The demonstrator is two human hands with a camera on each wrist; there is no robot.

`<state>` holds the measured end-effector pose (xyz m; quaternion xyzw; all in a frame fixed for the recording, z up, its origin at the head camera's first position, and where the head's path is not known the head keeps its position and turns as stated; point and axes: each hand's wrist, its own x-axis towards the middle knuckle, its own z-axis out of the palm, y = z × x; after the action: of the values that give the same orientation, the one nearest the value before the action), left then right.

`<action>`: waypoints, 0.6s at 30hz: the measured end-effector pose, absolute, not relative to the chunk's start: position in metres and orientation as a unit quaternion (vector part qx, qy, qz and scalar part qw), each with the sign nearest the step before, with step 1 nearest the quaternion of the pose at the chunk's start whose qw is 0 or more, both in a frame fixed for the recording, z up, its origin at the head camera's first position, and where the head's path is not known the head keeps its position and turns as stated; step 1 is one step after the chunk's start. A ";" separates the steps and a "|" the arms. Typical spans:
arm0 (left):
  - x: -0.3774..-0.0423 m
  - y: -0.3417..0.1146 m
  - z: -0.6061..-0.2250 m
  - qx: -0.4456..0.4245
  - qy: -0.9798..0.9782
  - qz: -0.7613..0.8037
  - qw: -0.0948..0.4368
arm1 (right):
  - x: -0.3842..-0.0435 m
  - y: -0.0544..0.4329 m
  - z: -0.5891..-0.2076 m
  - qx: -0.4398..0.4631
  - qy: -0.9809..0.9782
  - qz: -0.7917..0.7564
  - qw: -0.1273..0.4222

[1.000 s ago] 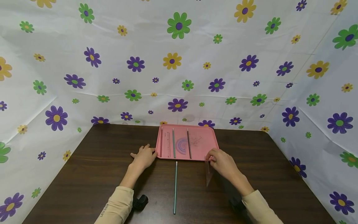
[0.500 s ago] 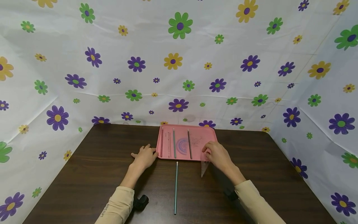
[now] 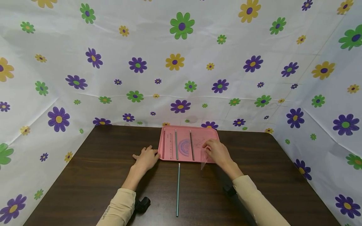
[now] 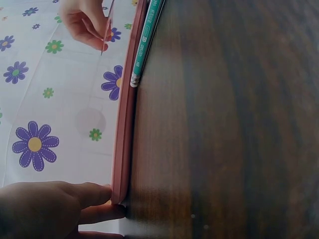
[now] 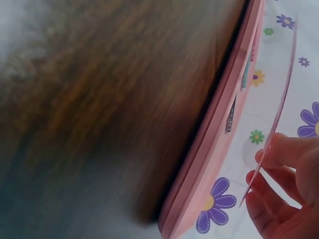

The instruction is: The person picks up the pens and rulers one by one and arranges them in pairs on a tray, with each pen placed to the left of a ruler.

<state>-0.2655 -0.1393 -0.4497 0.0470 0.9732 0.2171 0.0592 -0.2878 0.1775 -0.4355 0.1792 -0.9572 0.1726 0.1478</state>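
Note:
My right hand pinches a clear triangular set square between thumb and fingers, above the front right part of a pink tray. In the right wrist view the set square appears nearly edge-on, raised over the tray rim. My left hand touches the tray's front left corner with its fingers fairly straight; the left wrist view shows its fingertips right at the rim. On the tray lie a dark red pencil, a clear ruler, a green pencil, a purplish protractor and a black pencil.
Another green pencil lies on the dark wooden table, pointing at the tray's front edge. Faint lined markings of a clear piece show right of the black pencil. A flower-patterned sheet surrounds the table's back and sides.
My right hand has moved forward and slightly left, carrying the set square from the tray's front edge to over the tray. The left hand keeps its place at the corner.

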 end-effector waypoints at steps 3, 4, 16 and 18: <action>-0.266 -0.139 -0.450 0.047 0.973 0.218 0.058 | -0.293 0.177 -0.436 0.178 -0.959 0.162 0.149; -0.266 -0.139 -0.449 0.047 0.973 0.218 0.058 | -0.294 0.176 -0.437 0.178 -0.960 0.160 0.149; -0.267 -0.139 -0.450 0.045 0.974 0.216 0.062 | -0.317 0.169 -0.442 0.176 -0.960 0.137 0.171; -0.267 -0.139 -0.450 0.045 0.974 0.214 0.062 | -0.321 0.169 -0.443 0.175 -0.960 0.132 0.176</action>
<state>-0.2668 -0.1390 -0.4496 0.0449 0.9738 0.2143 0.0621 -0.3209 0.1691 -0.4433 0.1751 -0.9596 0.1324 0.1758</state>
